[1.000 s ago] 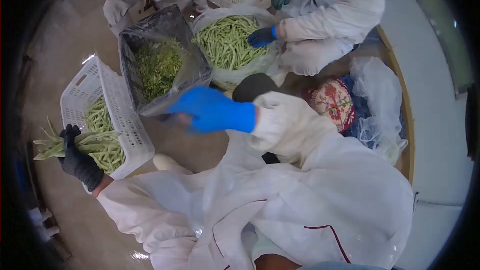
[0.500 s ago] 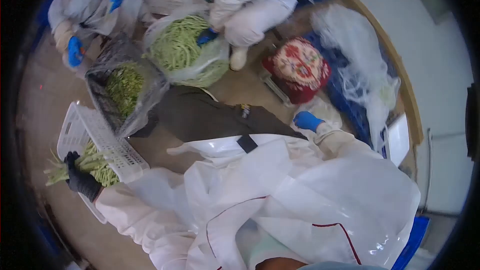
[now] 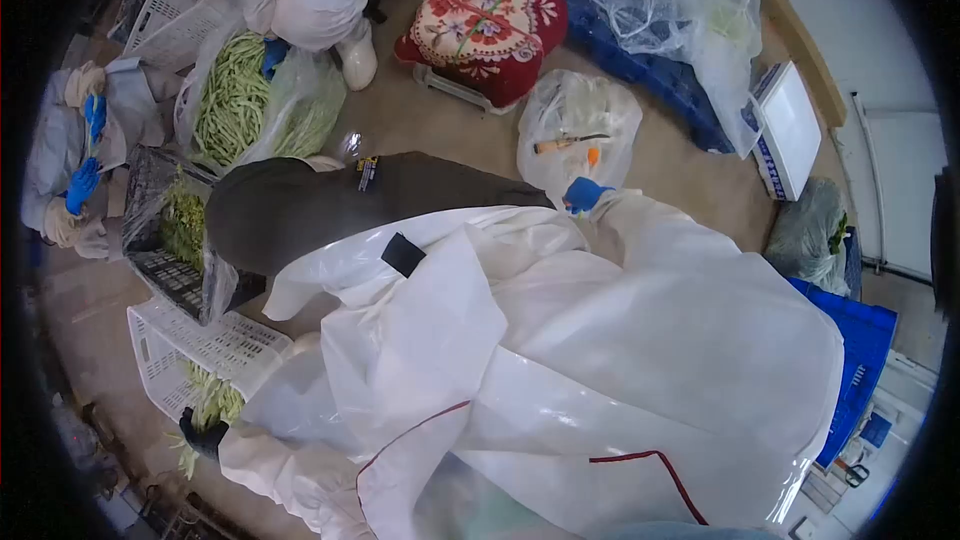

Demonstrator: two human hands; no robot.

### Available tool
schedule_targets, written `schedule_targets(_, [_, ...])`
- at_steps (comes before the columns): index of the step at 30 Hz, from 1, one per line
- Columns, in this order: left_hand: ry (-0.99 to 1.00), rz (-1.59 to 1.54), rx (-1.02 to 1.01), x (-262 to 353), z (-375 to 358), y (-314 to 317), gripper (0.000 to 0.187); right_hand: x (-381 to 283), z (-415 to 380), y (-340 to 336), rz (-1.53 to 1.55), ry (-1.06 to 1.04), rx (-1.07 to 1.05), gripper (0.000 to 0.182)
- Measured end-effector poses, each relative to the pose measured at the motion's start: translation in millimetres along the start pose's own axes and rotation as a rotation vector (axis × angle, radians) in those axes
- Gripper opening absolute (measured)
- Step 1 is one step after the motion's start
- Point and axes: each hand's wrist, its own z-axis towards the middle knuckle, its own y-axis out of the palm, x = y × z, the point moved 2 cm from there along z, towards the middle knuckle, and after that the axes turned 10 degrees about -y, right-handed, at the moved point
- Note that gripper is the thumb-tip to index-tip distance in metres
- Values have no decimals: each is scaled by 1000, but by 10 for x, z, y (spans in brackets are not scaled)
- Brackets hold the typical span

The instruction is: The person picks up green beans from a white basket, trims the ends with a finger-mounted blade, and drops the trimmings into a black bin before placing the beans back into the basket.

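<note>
My left hand (image 3: 203, 435), in a black glove, is closed round long green beans (image 3: 213, 398) at the near end of a tilted white crate (image 3: 215, 345). Some of the beans hang down beyond the fingers. In a blue glove, my right hand (image 3: 583, 194) has its fingers drawn together; what they hold, if anything, is too small to make out. Just above it a clear plastic bag (image 3: 545, 120) lies on the floor, with a knife (image 3: 570, 143) and a small orange object (image 3: 593, 155) on it.
Beside a black crate (image 3: 160, 265) of greens sits a co-worker (image 3: 60, 140) in blue gloves. Another co-worker (image 3: 320, 0) reaches into a bag of beans (image 3: 232, 100). A red floral stool (image 3: 485, 25), white box (image 3: 790, 130) and blue crate (image 3: 860, 350) stand around.
The view has swung, so the stool and bean bag appear further left and the knife now shows. My left hand is lower against the crate, its beans drooping instead of sticking out leftward.
</note>
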Motion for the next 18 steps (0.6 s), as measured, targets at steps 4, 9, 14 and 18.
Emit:
schedule_targets(4, [-6, 31, 42, -109, -78, -49, 32, -94, -120, -341, -37, 448, 514, 37])
schedule_targets(9, [-3, 48, -26, -325, 10, -124, 26, 793, 19, -313, 60, 680, 702, 54])
schedule_targets(14, [-252, -364, -4, -346, -282, 26, 25, 955, 380, -534, -81, 644, 404, 46])
schedule_targets(18, [-122, -370, 169, -250, -773, 156, 22, 931, 517, -664, -181, 672, 272, 39])
